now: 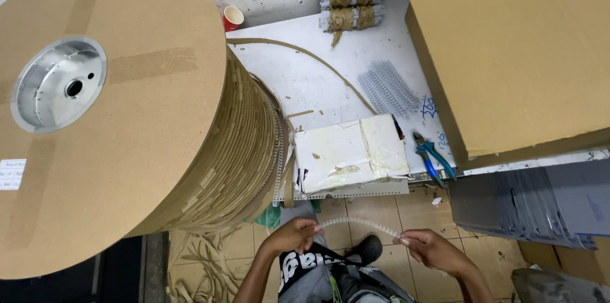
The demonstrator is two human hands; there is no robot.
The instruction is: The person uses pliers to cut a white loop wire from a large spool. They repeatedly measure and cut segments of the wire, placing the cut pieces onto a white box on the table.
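Both hands pinched shut on one white wire strip (359, 223), left hand (293, 234) and right hand (432, 249) stretching it over the tiled floor (375, 208), below the big cardboard spool (127, 119).

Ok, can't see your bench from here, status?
Left hand, right hand each pinch an end of white wire-comb strip. Strip stretched between them. Big spool at left, apart.

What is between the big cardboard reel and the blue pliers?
In the head view, a white box sits on the table between the reel and the pliers.
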